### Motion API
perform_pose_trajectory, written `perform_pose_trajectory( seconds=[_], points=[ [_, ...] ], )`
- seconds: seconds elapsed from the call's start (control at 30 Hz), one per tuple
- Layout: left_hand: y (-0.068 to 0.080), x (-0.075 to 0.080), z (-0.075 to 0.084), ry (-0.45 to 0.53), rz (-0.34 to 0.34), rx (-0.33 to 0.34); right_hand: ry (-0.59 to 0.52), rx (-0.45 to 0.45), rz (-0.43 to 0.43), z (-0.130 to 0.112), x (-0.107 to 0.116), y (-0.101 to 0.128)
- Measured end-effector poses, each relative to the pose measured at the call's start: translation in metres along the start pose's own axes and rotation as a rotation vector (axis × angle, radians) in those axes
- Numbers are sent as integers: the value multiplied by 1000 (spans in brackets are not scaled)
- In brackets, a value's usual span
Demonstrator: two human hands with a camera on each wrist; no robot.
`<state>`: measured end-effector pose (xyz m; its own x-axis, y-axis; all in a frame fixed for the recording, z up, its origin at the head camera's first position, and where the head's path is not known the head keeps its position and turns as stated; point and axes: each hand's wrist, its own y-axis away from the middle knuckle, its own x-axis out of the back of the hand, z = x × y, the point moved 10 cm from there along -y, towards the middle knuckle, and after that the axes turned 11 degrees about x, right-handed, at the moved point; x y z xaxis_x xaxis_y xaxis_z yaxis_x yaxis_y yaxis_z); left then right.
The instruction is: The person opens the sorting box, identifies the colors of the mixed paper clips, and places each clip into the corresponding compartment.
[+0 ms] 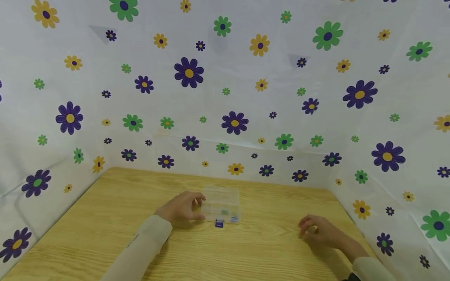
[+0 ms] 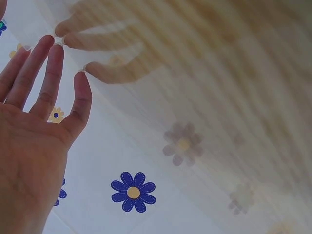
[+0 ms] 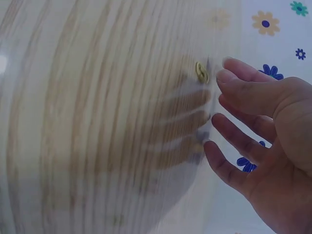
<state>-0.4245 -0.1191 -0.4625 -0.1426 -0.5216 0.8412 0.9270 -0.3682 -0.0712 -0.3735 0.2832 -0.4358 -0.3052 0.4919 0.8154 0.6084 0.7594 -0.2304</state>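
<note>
A clear plastic box [image 1: 221,205] sits mid-table [image 1: 105,218], long axis running left to right, its blue latch [image 1: 219,223] facing the person. The left hand [image 1: 183,207] touches its left end with relaxed fingers. The right hand [image 1: 318,231] rests well apart, fingers loosely curled, holding nothing.

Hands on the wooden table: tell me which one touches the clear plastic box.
The left hand touches the clear plastic box at its left end. The right hand rests apart, on the bare wooden table.

Clear plastic box [image 1: 221,205], wood-grain table [image 1: 105,218]
</note>
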Motion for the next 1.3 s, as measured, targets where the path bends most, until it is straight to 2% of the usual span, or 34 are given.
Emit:
perform_pose_trajectory(
  seconds=[0.17,0.27,0.43,0.6,0.97,1.2,1.3],
  points=[
    [0,0,2,0,1,-11,-37,-39,-48,9,-3,9],
    [1,1,3,-5,2,-9,-29,-10,-55,6,-4,9],
    [1,0,5,0,-6,-4,24,42,-43,0,-4,6],
    [1,0,4,5,-8,5,90,13,-41,5,-5,6],
    [2,2,1,5,-19,34,248,116,21,0,-5,-1],
    [2,1,3,10,-17,9,290,256,98,-20,-3,-11],
    [1,1,3,5,-12,17,270,223,115,-22,-1,-20]
  ],
)
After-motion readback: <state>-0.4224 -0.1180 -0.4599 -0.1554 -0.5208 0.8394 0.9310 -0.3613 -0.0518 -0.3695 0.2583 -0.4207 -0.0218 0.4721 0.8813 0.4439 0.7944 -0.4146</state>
